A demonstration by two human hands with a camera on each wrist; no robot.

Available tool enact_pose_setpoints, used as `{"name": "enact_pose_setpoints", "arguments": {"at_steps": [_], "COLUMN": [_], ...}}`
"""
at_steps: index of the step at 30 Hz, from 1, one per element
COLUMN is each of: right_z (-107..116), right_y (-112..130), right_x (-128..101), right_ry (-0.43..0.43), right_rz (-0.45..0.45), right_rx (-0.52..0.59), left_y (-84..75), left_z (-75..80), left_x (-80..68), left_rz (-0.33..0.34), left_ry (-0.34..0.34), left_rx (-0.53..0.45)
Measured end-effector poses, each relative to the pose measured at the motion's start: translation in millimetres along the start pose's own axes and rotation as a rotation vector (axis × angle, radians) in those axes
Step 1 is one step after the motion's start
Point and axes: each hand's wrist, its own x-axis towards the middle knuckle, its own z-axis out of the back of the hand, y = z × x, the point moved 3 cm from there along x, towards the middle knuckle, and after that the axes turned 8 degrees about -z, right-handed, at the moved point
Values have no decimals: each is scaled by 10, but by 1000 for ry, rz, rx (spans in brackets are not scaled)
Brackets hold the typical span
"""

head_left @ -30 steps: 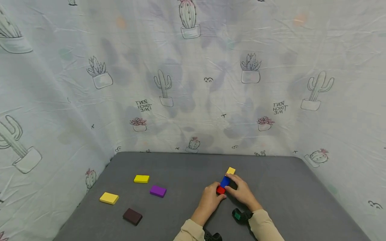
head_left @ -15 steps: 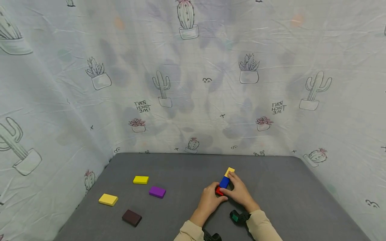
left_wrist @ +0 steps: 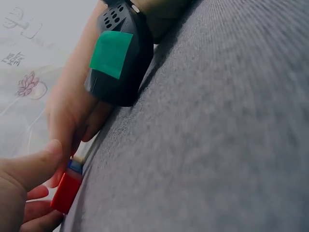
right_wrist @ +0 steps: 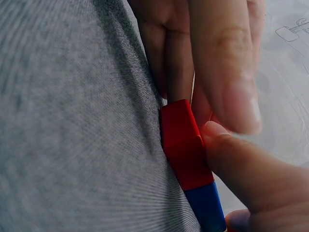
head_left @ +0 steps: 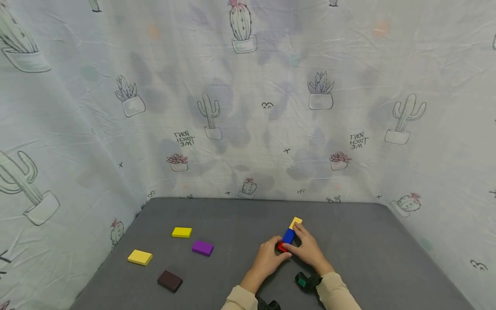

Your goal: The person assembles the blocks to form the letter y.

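Red block [head_left: 282, 247], pinched between both hands

backdrop + table
grey felt-like table top [head_left: 368, 241], fills lower frame. white wrinkled cloth w/ cactus prints [head_left: 248, 107] hung behind + both sides, "don't touch me" text mirrored. light even, soft shadows on cloth.

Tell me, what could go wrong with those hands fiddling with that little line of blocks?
The red block, blue block and yellow block lie end to end in a line. Both the left hand and right hand pinch the red end, so a sideways nudge might skew the row. Fingers crowd the red block and could knock it away from the blue.
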Motion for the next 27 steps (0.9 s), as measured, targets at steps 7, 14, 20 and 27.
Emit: {"name": "enact_pose_setpoints", "arguments": {"at_steps": [7, 14, 20, 27], "right_z": [9, 7, 24, 2], "right_y": [7, -3, 1, -10], "right_x": [16, 21, 16, 9], "right_ry": [3, 35, 34, 56], "right_rz": [-3, -38, -50, -54], "right_rx": [-2, 2, 0, 1], "left_y": [20, 126, 204, 278], "left_z": [92, 258, 381, 573], "left_x": [-50, -141, -222, -367], "left_rz": [-39, -5, -12, -30], "left_ry": [19, -10, -34, -96], "left_rx": [4, 41, 63, 69]}}
